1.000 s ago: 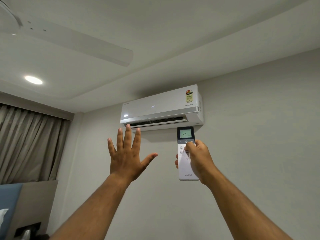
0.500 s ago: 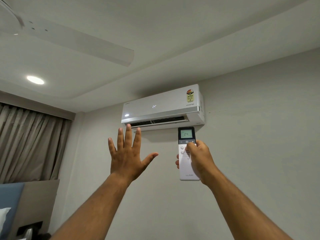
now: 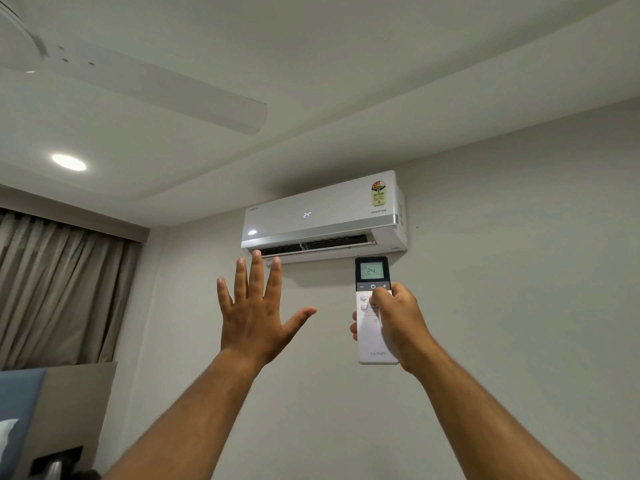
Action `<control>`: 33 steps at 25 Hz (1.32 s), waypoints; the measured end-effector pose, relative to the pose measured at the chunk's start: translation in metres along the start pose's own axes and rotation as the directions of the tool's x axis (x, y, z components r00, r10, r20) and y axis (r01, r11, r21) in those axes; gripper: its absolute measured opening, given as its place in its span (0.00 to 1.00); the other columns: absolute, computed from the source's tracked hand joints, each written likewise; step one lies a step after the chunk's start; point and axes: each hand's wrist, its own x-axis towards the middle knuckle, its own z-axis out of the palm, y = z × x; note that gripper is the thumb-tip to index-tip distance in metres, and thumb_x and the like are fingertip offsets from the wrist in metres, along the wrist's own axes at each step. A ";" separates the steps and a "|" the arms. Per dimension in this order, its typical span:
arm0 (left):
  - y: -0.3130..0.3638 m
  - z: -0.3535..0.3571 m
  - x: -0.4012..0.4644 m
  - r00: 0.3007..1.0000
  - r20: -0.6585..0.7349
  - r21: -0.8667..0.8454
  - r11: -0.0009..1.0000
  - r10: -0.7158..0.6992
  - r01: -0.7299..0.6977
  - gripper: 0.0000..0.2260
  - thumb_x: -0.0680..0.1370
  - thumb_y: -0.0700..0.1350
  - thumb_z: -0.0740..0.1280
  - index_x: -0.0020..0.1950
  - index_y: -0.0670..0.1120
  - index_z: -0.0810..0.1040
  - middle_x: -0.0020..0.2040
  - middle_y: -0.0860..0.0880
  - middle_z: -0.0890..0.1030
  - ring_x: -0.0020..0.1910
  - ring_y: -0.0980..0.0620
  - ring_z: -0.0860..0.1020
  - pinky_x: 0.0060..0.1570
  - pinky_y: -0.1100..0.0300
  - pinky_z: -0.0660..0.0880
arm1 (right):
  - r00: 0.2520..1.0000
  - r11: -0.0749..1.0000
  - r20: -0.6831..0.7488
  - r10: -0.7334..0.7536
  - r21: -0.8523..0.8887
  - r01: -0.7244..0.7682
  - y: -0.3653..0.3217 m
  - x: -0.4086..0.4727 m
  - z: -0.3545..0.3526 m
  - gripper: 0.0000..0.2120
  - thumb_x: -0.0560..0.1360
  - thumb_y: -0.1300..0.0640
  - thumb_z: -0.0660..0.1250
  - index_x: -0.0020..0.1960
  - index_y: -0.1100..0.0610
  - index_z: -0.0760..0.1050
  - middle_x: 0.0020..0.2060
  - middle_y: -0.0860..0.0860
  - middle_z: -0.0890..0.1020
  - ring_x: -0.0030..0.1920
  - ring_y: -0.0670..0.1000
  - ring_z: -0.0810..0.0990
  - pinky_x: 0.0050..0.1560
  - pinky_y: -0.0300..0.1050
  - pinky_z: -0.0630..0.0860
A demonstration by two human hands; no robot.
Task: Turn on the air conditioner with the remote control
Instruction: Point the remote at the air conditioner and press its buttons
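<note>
A white air conditioner (image 3: pixel 322 216) hangs high on the wall, its front panel lit with "24" and its bottom flap open. Just below its right end, my right hand (image 3: pixel 401 327) holds a white remote control (image 3: pixel 373 327) upright, thumb resting on the buttons under the dark top section. The remote's screen reads 24. My left hand (image 3: pixel 256 313) is raised beneath the unit's left part, palm toward the wall, fingers spread, holding nothing. Its fingertips reach the level of the flap.
A white ceiling fan blade (image 3: pixel 156 88) crosses the upper left, with a round ceiling light (image 3: pixel 68 162) lit below it. Grey-brown curtains (image 3: pixel 59 292) hang at the left. A headboard (image 3: pixel 69 410) and a blue pillow (image 3: pixel 17 410) sit at the lower left.
Nothing has visibly changed apart from a slight shift of the view; both hands hold the same pose.
</note>
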 end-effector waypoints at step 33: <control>-0.002 -0.004 -0.003 1.000 -0.023 0.012 1.000 0.021 -0.020 0.45 0.68 0.77 0.39 0.77 0.51 0.41 0.79 0.43 0.43 0.77 0.41 0.41 0.72 0.36 0.42 | 1.000 1.000 0.009 0.007 0.021 -0.008 -0.006 -0.007 0.005 0.03 0.77 0.59 0.60 0.51 0.57 0.70 0.45 0.67 0.82 0.25 0.54 0.83 0.27 0.46 0.80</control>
